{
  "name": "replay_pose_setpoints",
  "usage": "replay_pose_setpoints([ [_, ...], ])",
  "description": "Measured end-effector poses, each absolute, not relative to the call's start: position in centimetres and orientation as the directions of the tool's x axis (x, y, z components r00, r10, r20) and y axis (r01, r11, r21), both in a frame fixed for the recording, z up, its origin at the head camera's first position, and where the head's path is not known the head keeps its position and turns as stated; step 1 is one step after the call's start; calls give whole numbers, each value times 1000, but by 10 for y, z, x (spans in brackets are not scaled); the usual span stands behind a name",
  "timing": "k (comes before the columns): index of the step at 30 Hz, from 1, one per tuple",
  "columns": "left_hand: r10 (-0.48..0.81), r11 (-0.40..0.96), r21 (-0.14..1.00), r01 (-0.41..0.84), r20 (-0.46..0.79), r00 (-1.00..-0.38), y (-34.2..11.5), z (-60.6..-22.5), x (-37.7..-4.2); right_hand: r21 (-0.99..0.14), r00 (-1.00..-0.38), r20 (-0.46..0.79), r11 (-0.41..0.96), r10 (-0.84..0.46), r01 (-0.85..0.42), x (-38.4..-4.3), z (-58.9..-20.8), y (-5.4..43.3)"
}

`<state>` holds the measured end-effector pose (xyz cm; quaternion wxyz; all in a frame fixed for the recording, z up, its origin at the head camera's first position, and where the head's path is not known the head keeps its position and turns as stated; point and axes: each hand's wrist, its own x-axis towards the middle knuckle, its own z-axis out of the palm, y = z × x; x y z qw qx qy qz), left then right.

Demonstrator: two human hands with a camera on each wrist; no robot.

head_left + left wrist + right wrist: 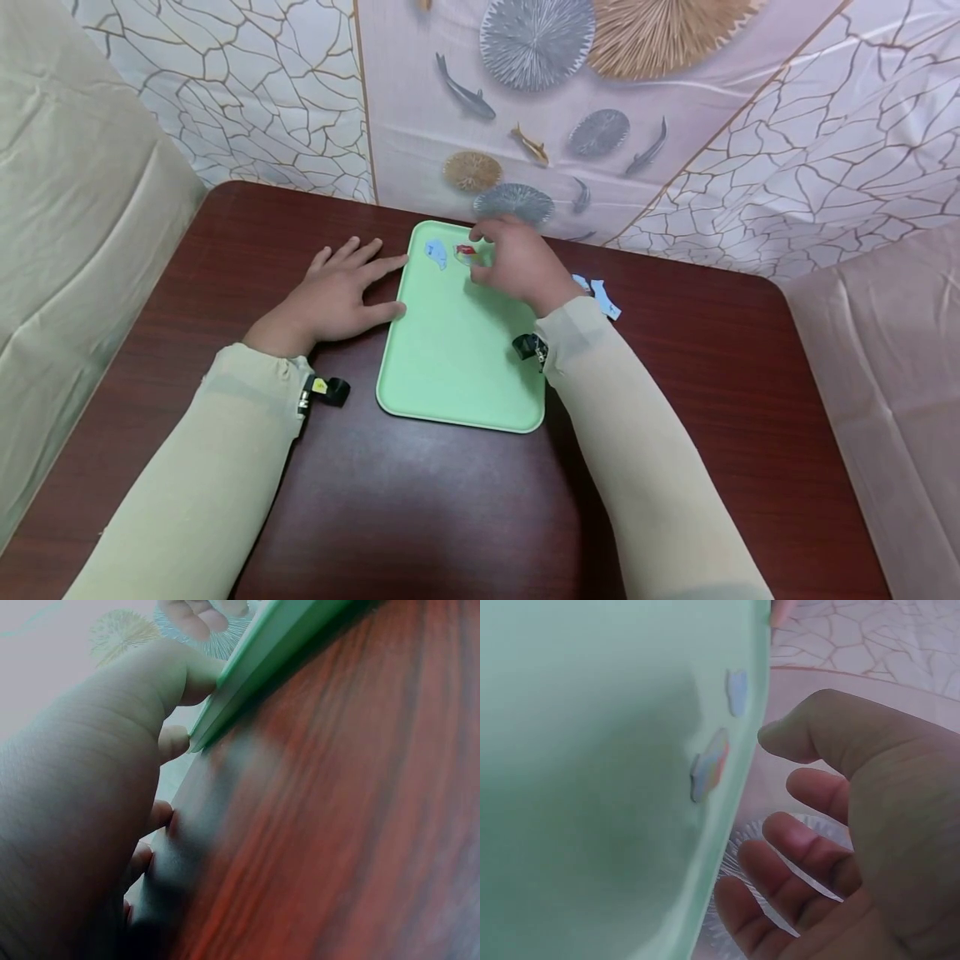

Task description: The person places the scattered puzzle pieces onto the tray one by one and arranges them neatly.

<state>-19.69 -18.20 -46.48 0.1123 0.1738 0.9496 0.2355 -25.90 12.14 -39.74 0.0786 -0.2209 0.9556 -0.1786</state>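
Note:
A light green tray [457, 367] lies on the dark red-brown table. My left hand [330, 296] rests on the table with fingers spread, its thumb and index fingertip at the tray's left rim. Above the tray's far right part hovers my right hand [521, 262], fingers loosely bent and nothing between them in the right wrist view. Near its fingertips, a small flat cut-out piece with red and rainbow colours [466, 251] lies on the tray. A pale blue cut-out [436, 253] sits to the left of that piece, by the far rim.
More pale blue cut-outs [604, 300] lie on the table [705, 367] right of the tray, partly hidden behind my right wrist. A patterned cloth [420, 158] hangs behind the far table edge, and plain cloth [67, 208] borders the sides.

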Motion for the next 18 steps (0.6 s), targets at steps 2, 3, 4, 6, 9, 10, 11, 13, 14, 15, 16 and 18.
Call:
replay_pose_setpoints([
  [2, 385, 828, 486, 279, -132, -913, -182, -465, -197, -380, -892, -64, 837, -448, -394, -257, -396, 125],
  [3, 385, 829, 485, 279, -132, -914, -182, -465, -197, -384, -892, -59, 835, -448, -394, -257, -395, 126],
  [4, 384, 829, 485, 278, -132, -914, -182, -465, -197, -387, -893, -56, 834, -447, -394, -256, -394, 128],
  [6, 384, 829, 485, 278, -132, -914, -182, -466, -197, -395, -895, -47, 831, -443, -391, -253, -391, 131],
  [9, 384, 829, 485, 279, -131, -914, -182, -466, -197, -402, -900, -31, 830, -434, -387, -250, -388, 136],
  [10, 385, 828, 487, 279, -131, -914, -182, -466, -197, -404, -902, -26, 830, -431, -385, -249, -387, 138],
  [11, 385, 827, 487, 279, -130, -914, -182, -466, -197, -407, -904, -20, 830, -427, -383, -247, -386, 140],
  [13, 383, 828, 487, 278, -129, -914, -182, -465, -197, -409, -908, -8, 830, -419, -380, -245, -384, 144],
  [14, 383, 828, 487, 278, -129, -915, -182, -465, -196, -413, -910, -1, 829, -414, -377, -244, -382, 146],
  [15, 383, 828, 487, 278, -128, -915, -182, -465, -196, -417, -913, 5, 829, -408, -373, -242, -381, 149],
  [16, 382, 828, 487, 278, -127, -915, -182, -465, -196, -425, -917, 8, 828, -400, -365, -241, -380, 151],
  [18, 382, 829, 486, 278, -127, -915, -182, -464, -196, -434, -925, 14, 831, -380, -348, -238, -378, 156],
])
